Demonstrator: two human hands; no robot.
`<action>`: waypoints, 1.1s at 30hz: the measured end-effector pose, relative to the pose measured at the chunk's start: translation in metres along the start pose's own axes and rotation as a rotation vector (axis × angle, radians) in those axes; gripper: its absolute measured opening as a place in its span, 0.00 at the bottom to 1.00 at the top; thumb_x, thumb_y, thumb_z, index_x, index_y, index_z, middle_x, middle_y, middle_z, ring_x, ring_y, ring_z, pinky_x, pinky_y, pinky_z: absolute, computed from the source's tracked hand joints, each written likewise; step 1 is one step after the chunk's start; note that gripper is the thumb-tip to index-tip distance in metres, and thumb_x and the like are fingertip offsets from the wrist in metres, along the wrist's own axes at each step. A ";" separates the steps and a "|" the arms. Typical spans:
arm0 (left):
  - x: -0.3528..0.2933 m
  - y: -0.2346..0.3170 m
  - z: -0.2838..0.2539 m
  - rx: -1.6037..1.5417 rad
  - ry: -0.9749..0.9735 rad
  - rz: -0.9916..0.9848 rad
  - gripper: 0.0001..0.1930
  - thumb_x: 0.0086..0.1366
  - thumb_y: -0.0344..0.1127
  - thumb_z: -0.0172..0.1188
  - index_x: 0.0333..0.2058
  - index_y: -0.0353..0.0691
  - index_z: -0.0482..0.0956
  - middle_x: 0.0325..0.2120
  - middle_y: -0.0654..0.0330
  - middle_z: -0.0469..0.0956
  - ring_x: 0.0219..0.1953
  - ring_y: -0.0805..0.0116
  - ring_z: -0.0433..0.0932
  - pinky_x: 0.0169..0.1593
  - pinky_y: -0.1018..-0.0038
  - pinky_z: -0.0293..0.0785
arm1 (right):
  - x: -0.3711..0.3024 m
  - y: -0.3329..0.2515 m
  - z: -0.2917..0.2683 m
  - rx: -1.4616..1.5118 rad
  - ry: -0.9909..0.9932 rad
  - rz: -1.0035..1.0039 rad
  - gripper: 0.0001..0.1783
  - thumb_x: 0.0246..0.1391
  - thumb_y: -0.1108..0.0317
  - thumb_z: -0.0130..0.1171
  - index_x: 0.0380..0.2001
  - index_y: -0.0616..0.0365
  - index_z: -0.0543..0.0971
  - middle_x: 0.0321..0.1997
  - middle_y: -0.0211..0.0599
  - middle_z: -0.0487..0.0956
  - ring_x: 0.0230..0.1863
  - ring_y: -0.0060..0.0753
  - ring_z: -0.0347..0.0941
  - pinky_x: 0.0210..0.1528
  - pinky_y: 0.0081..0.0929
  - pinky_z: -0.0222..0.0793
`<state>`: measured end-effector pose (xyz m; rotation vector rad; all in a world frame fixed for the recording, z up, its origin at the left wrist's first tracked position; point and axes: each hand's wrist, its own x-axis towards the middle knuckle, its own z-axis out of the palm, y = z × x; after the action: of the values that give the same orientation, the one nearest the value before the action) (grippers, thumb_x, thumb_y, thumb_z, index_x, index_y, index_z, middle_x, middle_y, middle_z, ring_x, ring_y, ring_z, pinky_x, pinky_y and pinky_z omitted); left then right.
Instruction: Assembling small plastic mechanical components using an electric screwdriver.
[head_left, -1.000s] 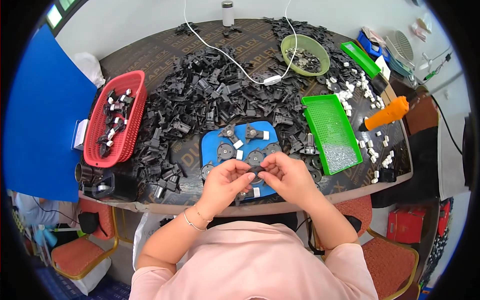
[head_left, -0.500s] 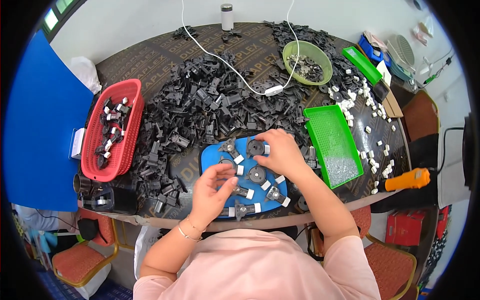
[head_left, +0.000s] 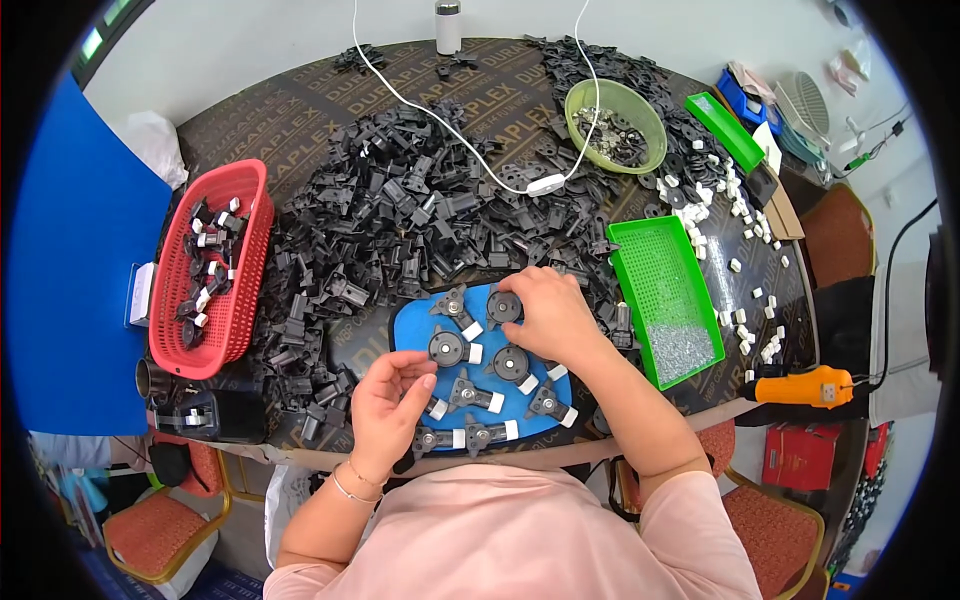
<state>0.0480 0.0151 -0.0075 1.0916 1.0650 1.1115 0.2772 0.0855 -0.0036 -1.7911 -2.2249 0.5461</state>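
A blue mat (head_left: 410, 325) lies at the table's near edge, bearing several black plastic assemblies with white end caps. My right hand (head_left: 560, 315) has its thumb and fingers around an assembly with a round black disc (head_left: 503, 307) at the mat's far side; the palm hides its other end. At the mat's left edge, my left hand (head_left: 388, 405) hovers with thumb and fingers apart, holding nothing visible. Beside its fingertips lies another disc-topped assembly (head_left: 446, 348). A third disc-topped one (head_left: 511, 364) sits mid-mat. Winged black assemblies (head_left: 468, 394) with small metal centres lie nearer me.
Loose black plastic parts (head_left: 380, 215) are heaped beyond the mat. A red basket (head_left: 257, 275) of assemblies stands left. To the right are a green tray (head_left: 650, 270) with small metal pieces, scattered white caps (head_left: 735, 265), an orange-handled tool (head_left: 805, 387) and a green bowl (head_left: 650, 155).
My left hand has moved left and slightly down, uncovering the disc-topped assembly beside it. My right hand stays at its assembly. The whole view has shifted slightly.
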 end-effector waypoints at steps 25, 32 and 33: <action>-0.015 0.004 0.018 0.024 -0.098 -0.005 0.11 0.60 0.22 0.57 0.42 0.33 0.73 0.34 0.59 0.78 0.39 0.75 0.76 0.46 0.79 0.71 | -0.161 0.038 -0.027 -0.022 -0.099 0.127 0.28 0.35 0.68 0.67 0.46 0.52 0.76 0.45 0.32 0.74 0.40 0.37 0.75 0.42 0.31 0.73; -0.025 0.003 0.017 -0.005 -0.107 -0.011 0.11 0.60 0.21 0.56 0.43 0.33 0.73 0.35 0.59 0.78 0.39 0.75 0.76 0.46 0.80 0.71 | -0.127 0.014 -0.011 0.315 0.116 -0.043 0.27 0.35 0.71 0.67 0.45 0.54 0.75 0.44 0.37 0.74 0.33 0.34 0.74 0.38 0.27 0.73; -0.026 0.003 0.013 -0.005 -0.100 -0.011 0.11 0.60 0.21 0.56 0.43 0.33 0.73 0.35 0.59 0.78 0.39 0.75 0.76 0.46 0.80 0.71 | -0.126 0.013 -0.013 0.315 0.111 -0.048 0.27 0.35 0.71 0.67 0.45 0.54 0.75 0.44 0.37 0.74 0.33 0.34 0.74 0.38 0.27 0.73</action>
<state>0.0571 -0.0120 -0.0001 1.1239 0.9877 1.0394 0.3220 -0.0328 0.0090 -1.5652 -1.9745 0.7229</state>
